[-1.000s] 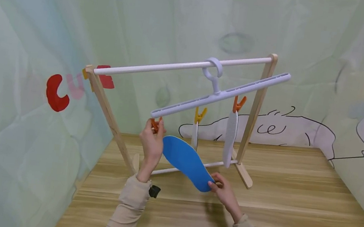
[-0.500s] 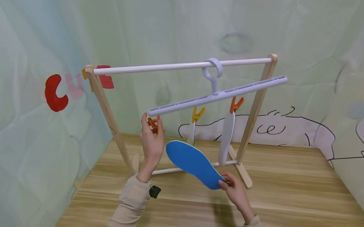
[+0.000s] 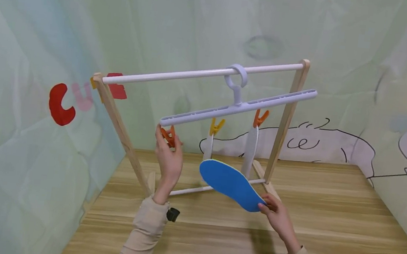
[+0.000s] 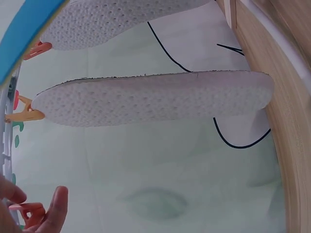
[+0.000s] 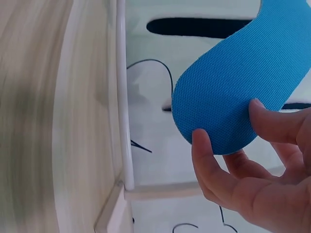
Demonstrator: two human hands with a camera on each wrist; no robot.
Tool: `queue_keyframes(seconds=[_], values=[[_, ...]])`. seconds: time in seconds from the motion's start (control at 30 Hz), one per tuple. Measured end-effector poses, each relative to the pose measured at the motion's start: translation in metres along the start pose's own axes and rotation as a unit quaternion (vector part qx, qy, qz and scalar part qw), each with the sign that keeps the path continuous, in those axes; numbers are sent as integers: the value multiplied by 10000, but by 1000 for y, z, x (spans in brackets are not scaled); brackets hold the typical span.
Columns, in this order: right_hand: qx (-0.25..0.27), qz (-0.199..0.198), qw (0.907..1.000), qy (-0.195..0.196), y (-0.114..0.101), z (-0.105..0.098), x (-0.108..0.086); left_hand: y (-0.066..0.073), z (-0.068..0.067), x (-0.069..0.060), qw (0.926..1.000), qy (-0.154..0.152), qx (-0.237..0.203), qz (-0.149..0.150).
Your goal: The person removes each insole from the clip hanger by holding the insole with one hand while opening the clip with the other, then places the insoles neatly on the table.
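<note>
My left hand [image 3: 169,163] is at the left end of a pale lilac hanger [image 3: 205,113], with an orange clothespin [image 3: 168,135] between its thumb and fingers. The left wrist view shows that orange clothespin [image 4: 33,213] too, partly covered by the fingers. My right hand [image 3: 280,217] pinches one end of a blue insole [image 3: 232,185], thumb on its blue face in the right wrist view. The insole's other end points left, toward the left hand but apart from it. Behind, two whitish insoles hang from a yellow clothespin [image 3: 215,127] and another orange clothespin [image 3: 260,119].
A wooden rack with a white top rod [image 3: 179,75] carries the hanger by its hook. Its left post [image 3: 120,132] and right post [image 3: 281,136] stand on a wood-grain table [image 3: 328,225]. A printed cloth backdrop [image 3: 185,24] surrounds the back and sides.
The right hand has drawn the blue insole rightward, away from the left hand. The hanger has turned, its left end shifting left and its right end dropping slightly; the clothespins moved left with it.
</note>
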State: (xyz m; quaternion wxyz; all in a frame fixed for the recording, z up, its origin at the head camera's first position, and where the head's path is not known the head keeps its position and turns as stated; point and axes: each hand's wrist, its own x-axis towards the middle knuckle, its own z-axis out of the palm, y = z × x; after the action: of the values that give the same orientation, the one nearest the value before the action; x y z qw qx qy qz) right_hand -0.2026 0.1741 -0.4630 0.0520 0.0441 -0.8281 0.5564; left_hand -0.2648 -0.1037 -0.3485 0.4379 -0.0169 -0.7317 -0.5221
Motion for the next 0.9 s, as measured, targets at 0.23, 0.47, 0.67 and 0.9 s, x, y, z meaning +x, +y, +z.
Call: queue_keyframes(seconds=[0.23,0.47,0.67,0.9], values=[[104,-76,9998,141,4,-20,-5,-1,0,-2,9999,6,99,124],[483,-166,9980,361,8,-36,-11,1,-1,-10,9995,42,292,123],[588,-93,9972,458,10,-47,-14,4,0,-24,9994,201,204,211],[715,-102,9959,549,13,-60,-16,6,6,-43,9918,966,220,803]])
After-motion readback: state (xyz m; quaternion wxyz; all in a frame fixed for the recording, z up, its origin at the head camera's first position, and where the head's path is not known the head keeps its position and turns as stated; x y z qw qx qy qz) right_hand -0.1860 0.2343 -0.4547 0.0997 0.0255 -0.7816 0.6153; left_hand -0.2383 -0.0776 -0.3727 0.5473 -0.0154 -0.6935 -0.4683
